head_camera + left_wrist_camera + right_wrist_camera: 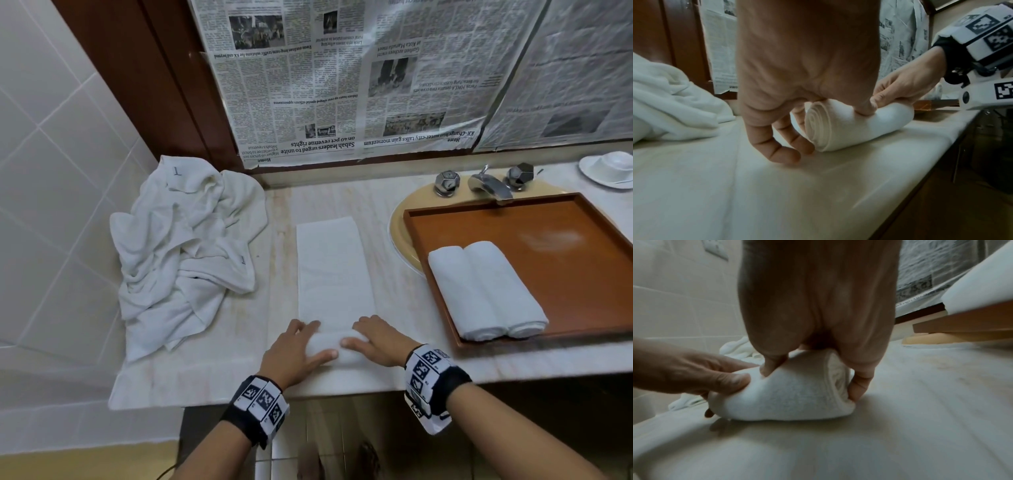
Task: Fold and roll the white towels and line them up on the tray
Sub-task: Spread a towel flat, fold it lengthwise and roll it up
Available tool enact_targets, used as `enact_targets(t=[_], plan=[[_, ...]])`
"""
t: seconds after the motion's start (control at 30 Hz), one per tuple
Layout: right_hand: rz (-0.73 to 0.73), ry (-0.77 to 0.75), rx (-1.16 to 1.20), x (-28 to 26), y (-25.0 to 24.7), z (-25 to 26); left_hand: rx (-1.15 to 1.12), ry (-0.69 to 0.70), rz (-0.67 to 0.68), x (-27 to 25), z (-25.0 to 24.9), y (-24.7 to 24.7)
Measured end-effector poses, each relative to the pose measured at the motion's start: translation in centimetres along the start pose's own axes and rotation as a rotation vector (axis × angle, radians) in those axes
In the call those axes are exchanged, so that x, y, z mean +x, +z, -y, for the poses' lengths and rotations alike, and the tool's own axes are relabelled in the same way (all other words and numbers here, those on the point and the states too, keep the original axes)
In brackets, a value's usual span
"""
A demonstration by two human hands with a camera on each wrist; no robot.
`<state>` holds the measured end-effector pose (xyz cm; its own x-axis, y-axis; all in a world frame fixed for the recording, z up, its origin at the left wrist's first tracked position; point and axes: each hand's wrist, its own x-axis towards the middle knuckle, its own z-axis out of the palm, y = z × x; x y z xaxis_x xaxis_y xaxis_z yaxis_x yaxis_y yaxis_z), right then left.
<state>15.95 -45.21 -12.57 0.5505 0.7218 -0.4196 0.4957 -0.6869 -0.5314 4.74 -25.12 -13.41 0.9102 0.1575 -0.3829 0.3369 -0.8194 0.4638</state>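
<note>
— Which step are you on?

— You're rolling the third towel [334, 274]. It lies folded into a long strip on the counter [394, 202] just left of the tray [565, 246], and its near end is already wound into a tight roll [849, 126]. Your left hand [294, 353] curls over the roll's left end, thumb pressed into the top; your right hand [380, 342] curls over the right end the same way. Both hold the roll itself, nothing else.

— How far along is the job?

— Two rolled towels [486, 291] lie side by side, touching, at the tray's near left corner. A heap of loose towels [185, 246] waits well to the left of the tray, so I judge you're less than halfway.

— What does the next move need?

— Push the roll away from you along the flat strip, both hands at an even pace so the ends stay flush. Keep the thumbs firm, or the spiral will likely slacken.
</note>
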Motion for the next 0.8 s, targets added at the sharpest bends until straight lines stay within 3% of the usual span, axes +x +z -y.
enact_targets(t=[0.2,0.33,0.47,0.53,0.67,0.8], plan=[[-0.138,0.059,0.158,-0.6,-0.3,0.3,-0.186,-0.100,-0.053,0.6,0.0,-0.1],[-0.275,0.003,-0.359,-1.2,1.0,1.5,-0.207,-0.170,-0.088,1.0,0.0,0.4],[-0.159,-0.057,-0.428,-1.3,2.2,0.6,-0.192,-0.203,-0.141,1.0,-0.2,1.2],[-0.109,-0.032,-0.372,-0.9,1.5,0.5,-0.136,-0.150,-0.200,0.2,-0.5,1.4],[-0.026,0.047,-0.096,0.8,0.2,0.5,0.037,0.129,-0.251,-1.2,-0.5,2.3],[-0.015,0.132,0.051,0.8,-0.3,0.9,0.074,0.188,-0.238,-1.4,0.8,2.8]])
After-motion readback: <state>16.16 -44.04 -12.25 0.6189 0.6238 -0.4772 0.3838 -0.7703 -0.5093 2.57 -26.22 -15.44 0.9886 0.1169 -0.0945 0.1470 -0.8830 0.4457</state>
